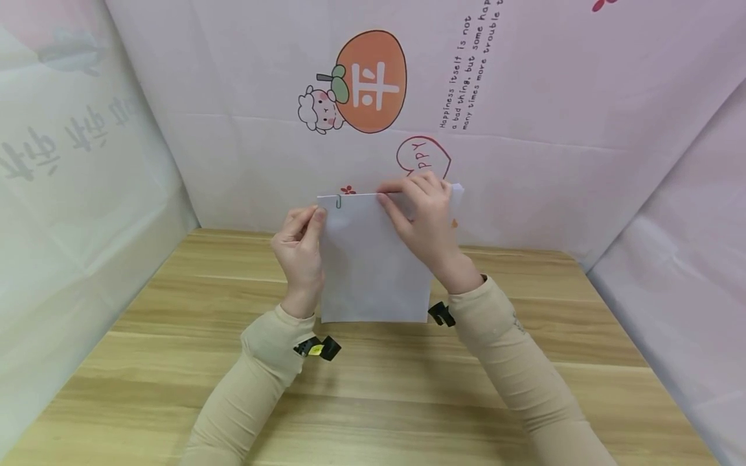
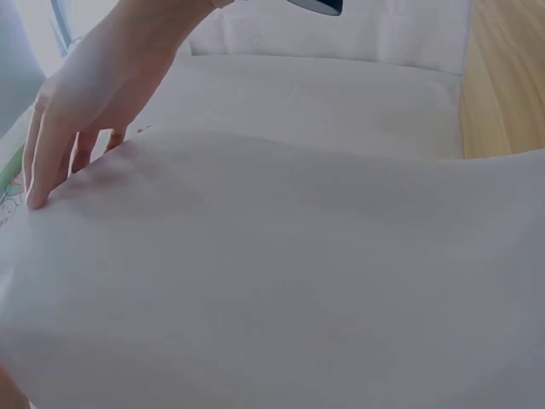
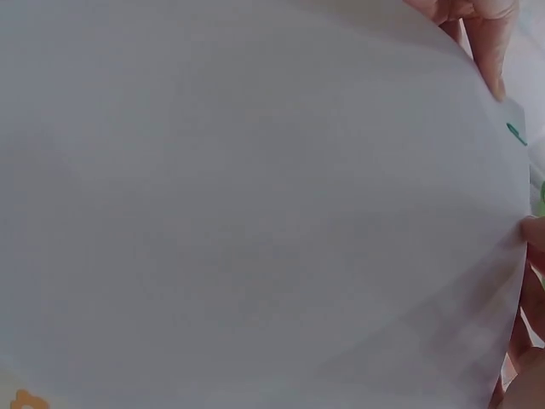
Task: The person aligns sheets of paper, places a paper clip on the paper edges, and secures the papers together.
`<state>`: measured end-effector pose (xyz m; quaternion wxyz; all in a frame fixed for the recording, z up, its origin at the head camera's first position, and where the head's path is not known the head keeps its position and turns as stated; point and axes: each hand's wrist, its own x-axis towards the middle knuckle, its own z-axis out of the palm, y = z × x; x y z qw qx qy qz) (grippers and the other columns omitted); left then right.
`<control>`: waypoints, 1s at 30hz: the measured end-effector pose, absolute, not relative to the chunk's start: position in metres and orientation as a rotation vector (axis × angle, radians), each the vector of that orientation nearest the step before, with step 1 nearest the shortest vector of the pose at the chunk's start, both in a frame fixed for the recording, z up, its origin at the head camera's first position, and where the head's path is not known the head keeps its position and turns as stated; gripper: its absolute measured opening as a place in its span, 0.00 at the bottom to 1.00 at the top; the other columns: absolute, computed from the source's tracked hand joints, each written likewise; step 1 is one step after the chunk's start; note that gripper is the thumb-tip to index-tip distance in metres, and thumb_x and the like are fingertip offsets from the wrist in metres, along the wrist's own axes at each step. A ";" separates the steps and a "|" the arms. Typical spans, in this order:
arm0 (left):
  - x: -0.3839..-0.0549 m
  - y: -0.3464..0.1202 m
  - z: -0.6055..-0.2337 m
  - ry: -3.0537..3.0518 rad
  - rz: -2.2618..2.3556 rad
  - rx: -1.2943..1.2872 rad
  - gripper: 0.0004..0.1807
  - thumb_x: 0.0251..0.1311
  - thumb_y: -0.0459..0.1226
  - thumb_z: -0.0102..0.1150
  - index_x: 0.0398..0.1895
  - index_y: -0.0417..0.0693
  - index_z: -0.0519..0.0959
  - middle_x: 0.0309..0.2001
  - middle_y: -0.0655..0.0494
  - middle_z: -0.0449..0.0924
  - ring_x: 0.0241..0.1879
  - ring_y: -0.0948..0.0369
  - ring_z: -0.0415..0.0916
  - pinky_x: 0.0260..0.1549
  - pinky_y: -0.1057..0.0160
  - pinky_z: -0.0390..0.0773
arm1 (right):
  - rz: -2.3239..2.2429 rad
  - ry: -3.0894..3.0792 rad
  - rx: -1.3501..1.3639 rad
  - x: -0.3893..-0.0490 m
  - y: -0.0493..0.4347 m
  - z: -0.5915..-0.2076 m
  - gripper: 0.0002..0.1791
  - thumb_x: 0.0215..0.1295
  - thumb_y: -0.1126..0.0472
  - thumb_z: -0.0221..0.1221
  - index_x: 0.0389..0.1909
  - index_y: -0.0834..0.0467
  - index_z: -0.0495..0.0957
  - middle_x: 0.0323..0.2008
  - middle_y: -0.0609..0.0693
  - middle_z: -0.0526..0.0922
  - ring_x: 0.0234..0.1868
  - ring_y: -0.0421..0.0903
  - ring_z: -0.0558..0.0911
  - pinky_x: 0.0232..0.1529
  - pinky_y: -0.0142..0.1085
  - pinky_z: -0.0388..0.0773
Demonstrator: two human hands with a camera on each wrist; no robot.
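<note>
White paper (image 1: 375,265), apparently more than one sheet, is held upright above the table, its lower edge toward me. A green paper clip (image 1: 338,202) sits on its top edge near the left corner; in the right wrist view the clip (image 3: 516,134) shows at the paper's edge. My left hand (image 1: 301,243) pinches the left edge just below that corner, thumb in front. With thumb and fingers my right hand (image 1: 428,223) pinches the top edge right of the middle. Part of the right hand's fingers is hidden behind the paper in the left wrist view.
A wood-grain table (image 1: 373,395) lies under the arms. Behind it hangs a pale printed cloth (image 1: 233,155) with an orange fruit picture, and white cloth walls stand on both sides. Black straps (image 1: 441,314) are worn at both wrists over beige sleeves.
</note>
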<state>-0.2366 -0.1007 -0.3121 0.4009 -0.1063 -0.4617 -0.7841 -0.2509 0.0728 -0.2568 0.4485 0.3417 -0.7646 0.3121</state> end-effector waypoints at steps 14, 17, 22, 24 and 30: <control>-0.240 -0.102 -0.313 -1.120 -2.017 -0.279 0.06 0.52 0.29 0.67 0.28 0.48 0.87 0.26 0.60 0.77 0.29 0.64 0.72 0.29 0.73 0.71 | 0.782 -1.855 0.758 -0.259 0.098 -0.262 0.08 0.60 0.56 0.64 0.34 0.57 0.83 0.34 0.50 0.86 0.40 0.48 0.74 0.51 0.46 0.56; -0.240 -0.102 -0.313 -1.111 -2.025 -0.285 0.07 0.52 0.28 0.66 0.28 0.50 0.87 0.26 0.60 0.77 0.29 0.64 0.73 0.30 0.73 0.72 | 0.770 -1.848 0.733 -0.260 0.105 -0.264 0.08 0.61 0.56 0.63 0.34 0.57 0.83 0.34 0.51 0.86 0.40 0.49 0.74 0.51 0.45 0.56; -0.240 -0.102 -0.313 -1.111 -2.025 -0.289 0.07 0.53 0.28 0.66 0.27 0.50 0.87 0.26 0.60 0.78 0.30 0.64 0.73 0.31 0.72 0.73 | 0.796 -1.838 0.690 -0.262 0.113 -0.267 0.07 0.61 0.57 0.63 0.33 0.58 0.83 0.34 0.52 0.85 0.40 0.51 0.74 0.50 0.43 0.57; -0.240 -0.102 -0.313 -1.112 -2.025 -0.293 0.06 0.53 0.29 0.66 0.28 0.49 0.87 0.26 0.60 0.78 0.30 0.64 0.73 0.31 0.72 0.73 | 0.806 -1.835 0.684 -0.264 0.115 -0.269 0.08 0.62 0.58 0.63 0.34 0.59 0.83 0.34 0.53 0.85 0.40 0.52 0.73 0.49 0.42 0.59; -0.239 -0.103 -0.314 -1.127 -2.016 -0.300 0.03 0.53 0.29 0.66 0.29 0.45 0.87 0.26 0.60 0.78 0.30 0.64 0.73 0.31 0.72 0.73 | 0.867 -1.834 0.669 -0.266 0.124 -0.274 0.09 0.61 0.59 0.63 0.36 0.62 0.82 0.34 0.55 0.83 0.41 0.53 0.73 0.44 0.37 0.65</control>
